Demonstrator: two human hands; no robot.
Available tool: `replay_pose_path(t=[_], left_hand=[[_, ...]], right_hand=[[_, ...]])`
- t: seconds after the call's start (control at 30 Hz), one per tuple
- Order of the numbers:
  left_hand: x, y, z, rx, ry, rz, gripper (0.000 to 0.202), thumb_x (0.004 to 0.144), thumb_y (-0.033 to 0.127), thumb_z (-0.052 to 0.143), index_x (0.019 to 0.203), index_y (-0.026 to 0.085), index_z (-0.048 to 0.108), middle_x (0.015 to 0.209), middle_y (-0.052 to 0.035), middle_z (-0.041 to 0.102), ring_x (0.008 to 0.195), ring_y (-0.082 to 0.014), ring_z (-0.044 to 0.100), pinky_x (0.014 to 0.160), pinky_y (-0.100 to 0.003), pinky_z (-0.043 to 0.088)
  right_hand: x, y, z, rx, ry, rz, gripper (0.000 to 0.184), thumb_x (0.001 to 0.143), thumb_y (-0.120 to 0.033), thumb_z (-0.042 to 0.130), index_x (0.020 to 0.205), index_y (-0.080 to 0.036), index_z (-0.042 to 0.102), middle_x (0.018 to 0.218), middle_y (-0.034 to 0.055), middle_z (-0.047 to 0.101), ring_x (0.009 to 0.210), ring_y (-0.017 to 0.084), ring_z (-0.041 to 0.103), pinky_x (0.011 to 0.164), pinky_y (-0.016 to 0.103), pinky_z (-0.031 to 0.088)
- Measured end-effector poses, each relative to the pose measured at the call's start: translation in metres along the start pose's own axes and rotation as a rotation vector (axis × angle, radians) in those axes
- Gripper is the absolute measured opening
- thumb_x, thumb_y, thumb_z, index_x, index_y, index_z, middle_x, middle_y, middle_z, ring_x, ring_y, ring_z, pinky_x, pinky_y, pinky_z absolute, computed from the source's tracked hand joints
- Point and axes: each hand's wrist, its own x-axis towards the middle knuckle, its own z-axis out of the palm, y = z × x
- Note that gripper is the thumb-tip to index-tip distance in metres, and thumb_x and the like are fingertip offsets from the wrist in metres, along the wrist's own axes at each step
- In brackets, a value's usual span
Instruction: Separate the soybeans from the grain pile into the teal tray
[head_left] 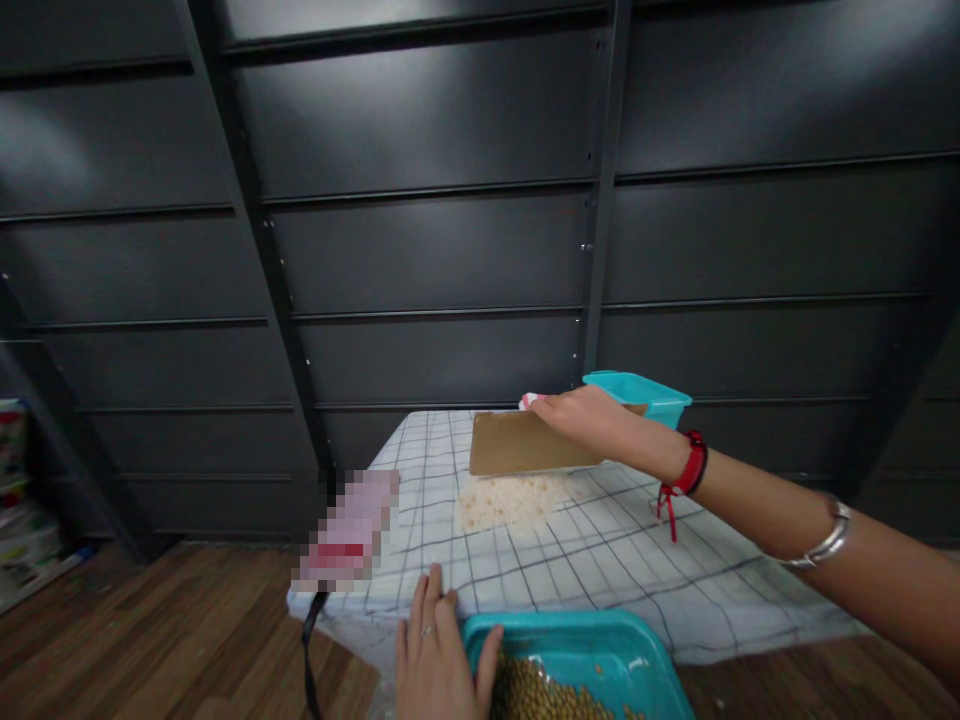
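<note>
My right hand (589, 418) reaches across the table and grips the top edge of a brown cardboard sheet (517, 445), which stands on edge just behind a small heap of pale grains (508, 500) on the checked cloth (600, 560). Red and silver bracelets circle that arm. My left hand (439, 650) lies at the near edge, fingers flat on the cloth, thumb against the rim of a teal tray (600, 650) that holds brownish beans (536, 695).
A second teal container (645, 392) stands behind my right hand at the table's far end. A blurred pink card with a dark strap (349, 535) lies on the table's left edge. Dark shelving fills the wall behind; wooden floor lies around the table.
</note>
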Motion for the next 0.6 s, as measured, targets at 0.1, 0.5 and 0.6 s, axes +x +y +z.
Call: replay_pose_path(t=[0.1, 0.5, 0.6], left_hand=[[-0.001, 0.002, -0.002, -0.002, -0.01, -0.005, 0.039, 0.075, 0.05, 0.048, 0.096, 0.017, 0.05, 0.118, -0.017, 0.056, 0.103, -0.0278, 0.055, 0.069, -0.039, 0.049], [0.001, 0.002, -0.015, -0.025, 0.019, -0.035, 0.038, 0.074, 0.049, 0.049, 0.094, 0.017, 0.05, 0.115, -0.0168, 0.057, 0.101, -0.0287, 0.056, 0.067, -0.039, 0.05], [0.001, 0.002, -0.016, -0.013, 0.016, -0.025, 0.038, 0.075, 0.049, 0.049, 0.094, 0.016, 0.05, 0.114, -0.0171, 0.057, 0.102, -0.0289, 0.055, 0.067, -0.039, 0.051]], right_hand=[[0.005, 0.0, 0.002, -0.024, -0.029, 0.003, 0.027, 0.082, -0.005, 0.037, 0.103, -0.012, 0.053, 0.088, 0.0098, 0.064, 0.072, 0.018, 0.062, 0.048, 0.025, 0.033], [0.005, -0.012, 0.003, -0.069, -0.062, -0.047, 0.026, 0.08, -0.005, 0.04, 0.101, -0.013, 0.053, 0.082, 0.0083, 0.065, 0.071, 0.018, 0.061, 0.048, 0.025, 0.028], [-0.007, -0.009, -0.007, -0.075, -0.064, -0.047, 0.021, 0.08, -0.006, 0.043, 0.097, -0.013, 0.053, 0.081, 0.0074, 0.064, 0.068, 0.017, 0.06, 0.047, 0.025, 0.027]])
